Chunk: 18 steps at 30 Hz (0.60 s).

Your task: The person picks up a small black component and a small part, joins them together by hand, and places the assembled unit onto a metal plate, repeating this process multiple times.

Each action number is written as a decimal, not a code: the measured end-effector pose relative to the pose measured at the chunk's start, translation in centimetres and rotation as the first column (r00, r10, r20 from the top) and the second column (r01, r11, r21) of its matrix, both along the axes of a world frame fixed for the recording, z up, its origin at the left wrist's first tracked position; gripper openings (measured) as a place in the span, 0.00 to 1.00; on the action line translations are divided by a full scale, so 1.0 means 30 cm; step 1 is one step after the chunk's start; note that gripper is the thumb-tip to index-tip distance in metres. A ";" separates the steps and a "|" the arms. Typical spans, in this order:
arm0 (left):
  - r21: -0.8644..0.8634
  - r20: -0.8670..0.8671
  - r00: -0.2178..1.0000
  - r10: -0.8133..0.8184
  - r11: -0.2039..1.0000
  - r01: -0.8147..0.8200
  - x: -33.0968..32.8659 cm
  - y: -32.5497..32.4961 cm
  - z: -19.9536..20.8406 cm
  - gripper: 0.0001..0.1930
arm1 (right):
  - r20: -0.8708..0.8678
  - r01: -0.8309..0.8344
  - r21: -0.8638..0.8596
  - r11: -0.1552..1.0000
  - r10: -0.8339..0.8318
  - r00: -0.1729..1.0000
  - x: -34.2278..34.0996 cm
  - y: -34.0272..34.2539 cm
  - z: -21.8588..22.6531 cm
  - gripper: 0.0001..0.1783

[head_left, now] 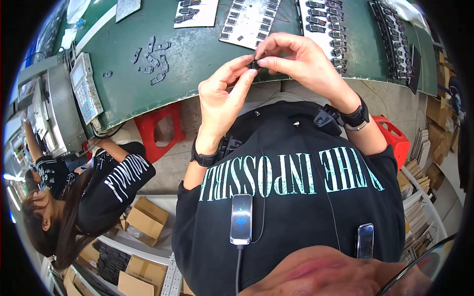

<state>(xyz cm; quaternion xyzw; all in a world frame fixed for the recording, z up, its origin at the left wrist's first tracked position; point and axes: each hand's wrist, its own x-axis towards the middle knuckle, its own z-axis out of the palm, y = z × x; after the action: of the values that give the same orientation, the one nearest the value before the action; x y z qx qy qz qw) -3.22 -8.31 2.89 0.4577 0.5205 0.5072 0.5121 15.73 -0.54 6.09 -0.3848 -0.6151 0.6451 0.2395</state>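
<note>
Above the near edge of the green table [123, 89], my left hand [224, 93] and my right hand [308, 64] meet at their fingertips. Between them is a small black plastic part [255, 64], pinched by thumb and fingers on both sides and partly covered by them. Its exact kind is too small to make out. Just beyond my hands lies a white board [250, 22] with small black units in rows along its sides. More such units, with thin wires, fill another white board [321, 34] to its right. Several loose black pieces [153, 60] lie scattered on the left.
A grey keypad device [86, 91] stands at the table's left end beside a metal machine [59, 103]. A black rack of units [392, 39] lies far right. Red stools [160, 130] flank me. A co-worker [108, 182] sits left, near cardboard boxes [145, 219].
</note>
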 end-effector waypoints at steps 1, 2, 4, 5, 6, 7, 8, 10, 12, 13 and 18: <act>0.000 -0.016 1.000 -0.014 1.000 0.014 -0.003 0.002 -0.001 0.15 | -0.002 0.003 -0.001 1.000 -0.003 1.000 -0.001 0.011 -0.003 0.07; -0.002 -0.017 1.000 -0.016 1.000 0.016 -0.007 0.006 -0.002 0.15 | -0.003 -0.039 -0.019 0.999 0.039 0.999 -0.002 0.025 -0.004 0.06; -0.004 -0.015 0.999 -0.028 1.000 0.028 -0.010 0.011 0.002 0.14 | -0.003 -0.120 -0.055 0.991 0.120 0.993 0.004 0.039 0.003 0.06; -0.005 -0.013 0.999 -0.034 0.999 0.034 -0.009 0.013 0.004 0.13 | -0.001 -0.116 -0.057 0.992 0.116 0.993 0.007 0.039 0.005 0.06; -0.006 -0.011 0.999 -0.038 0.999 0.038 -0.006 0.014 0.007 0.13 | 0.003 -0.120 -0.033 0.992 0.120 0.993 0.010 0.039 0.007 0.06; -0.011 -0.004 0.999 -0.040 0.999 0.040 -0.002 0.014 0.011 0.13 | 0.008 -0.124 -0.009 0.992 0.124 0.992 0.012 0.038 0.008 0.06; -0.011 0.003 0.999 -0.044 0.999 0.044 0.000 0.019 0.015 0.12 | 0.013 -0.126 0.020 0.992 0.126 0.992 0.013 0.040 0.010 0.06; -0.006 0.014 0.998 -0.058 0.998 0.058 0.007 0.024 0.015 0.11 | 0.037 -0.086 0.036 0.996 0.084 0.996 0.009 0.024 0.007 0.06; -0.017 -0.039 0.997 -0.069 0.998 0.068 0.010 0.017 0.009 0.11 | 0.079 -0.015 0.068 0.998 0.009 0.997 0.005 -0.010 0.002 0.07; -0.020 -0.061 0.995 -0.075 0.997 0.074 0.018 0.016 0.010 0.11 | 0.089 -0.003 0.075 0.997 -0.004 0.996 0.007 -0.029 0.007 0.07; 0.009 -0.117 0.986 -0.115 0.993 0.117 0.082 0.033 0.004 0.11 | 0.288 -0.002 0.543 0.840 -0.183 0.940 0.068 -0.100 0.060 0.10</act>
<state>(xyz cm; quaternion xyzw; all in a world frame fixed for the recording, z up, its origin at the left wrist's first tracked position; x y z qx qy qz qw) -0.76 -7.31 3.03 0.5201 0.5179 0.4531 0.5059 17.79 -3.54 7.91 -0.4337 -0.7823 0.3624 0.2619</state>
